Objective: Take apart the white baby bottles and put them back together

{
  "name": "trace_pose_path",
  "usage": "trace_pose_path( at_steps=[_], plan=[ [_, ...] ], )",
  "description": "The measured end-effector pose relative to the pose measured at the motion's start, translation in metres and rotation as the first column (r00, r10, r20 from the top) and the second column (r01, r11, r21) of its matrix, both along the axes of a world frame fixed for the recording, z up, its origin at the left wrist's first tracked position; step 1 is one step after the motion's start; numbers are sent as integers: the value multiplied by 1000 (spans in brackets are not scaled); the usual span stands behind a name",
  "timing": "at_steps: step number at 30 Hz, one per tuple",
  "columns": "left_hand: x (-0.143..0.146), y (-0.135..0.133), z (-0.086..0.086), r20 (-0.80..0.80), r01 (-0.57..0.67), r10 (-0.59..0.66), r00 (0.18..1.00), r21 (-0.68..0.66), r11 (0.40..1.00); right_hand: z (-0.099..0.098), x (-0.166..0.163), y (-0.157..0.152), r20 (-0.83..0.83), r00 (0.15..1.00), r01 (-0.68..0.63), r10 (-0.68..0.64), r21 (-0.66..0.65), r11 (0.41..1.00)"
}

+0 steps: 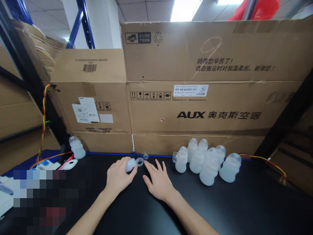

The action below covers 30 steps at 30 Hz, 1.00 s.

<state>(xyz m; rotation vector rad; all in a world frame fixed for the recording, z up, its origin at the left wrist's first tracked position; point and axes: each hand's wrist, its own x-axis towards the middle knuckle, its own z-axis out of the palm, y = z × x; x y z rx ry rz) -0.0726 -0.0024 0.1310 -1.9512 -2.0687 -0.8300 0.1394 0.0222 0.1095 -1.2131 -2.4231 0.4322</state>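
A translucent white baby bottle [131, 165] without its top is in my left hand [119, 174], whose fingers are wrapped round it. Its end points towards a clear screw ring [139, 162] on the black table. Just behind the ring sits a clear nipple [145, 156]. My right hand [157, 179] is spread over the table with its fingers apart, holding nothing. The tip of its index finger is close to the ring and the nipple; whether it touches either, I cannot tell.
Several capped baby bottles [209, 171] stand at the right, with a small clear cap [174, 157] beside them. Another capped bottle [77, 148] leans at the back left, near a white and red tool [69, 163]. A cardboard wall [156, 130] closes off the back.
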Motion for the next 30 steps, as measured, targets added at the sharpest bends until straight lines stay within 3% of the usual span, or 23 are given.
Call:
trace_pose_path(
  at_steps=[4,9,13,17,21,23,25,28,30],
  plan=[
    [-9,12,-12,284,60,-74,956,61,996,3,3,-3,-2,988,-156,156,-8,988],
    [-22,23,-20,412,-14,21,911,-21,1000,0,2,-6,-23,990,-141,142,55,989],
    [-24,24,-21,373,-79,107,921,-88,993,-6,-2,-4,-43,999,38,-31,189,981],
    [-19,25,-25,278,-115,137,951,-96,989,-10,-4,2,-100,954,298,-281,303,905],
    [-17,23,-26,227,-172,183,957,-66,983,-10,0,13,-89,955,295,-282,352,888],
    [-17,21,-24,214,-216,205,955,30,976,-9,4,18,-73,955,292,-286,376,879],
    [-17,17,-22,203,-182,136,970,225,957,-9,6,22,-66,938,341,-341,365,866],
    [-13,10,-18,145,-16,-76,987,550,835,-12,7,26,-58,908,411,-416,320,853],
    [-8,4,-16,80,118,-207,975,602,790,-12,6,25,-50,909,408,-414,308,859]
  ],
)
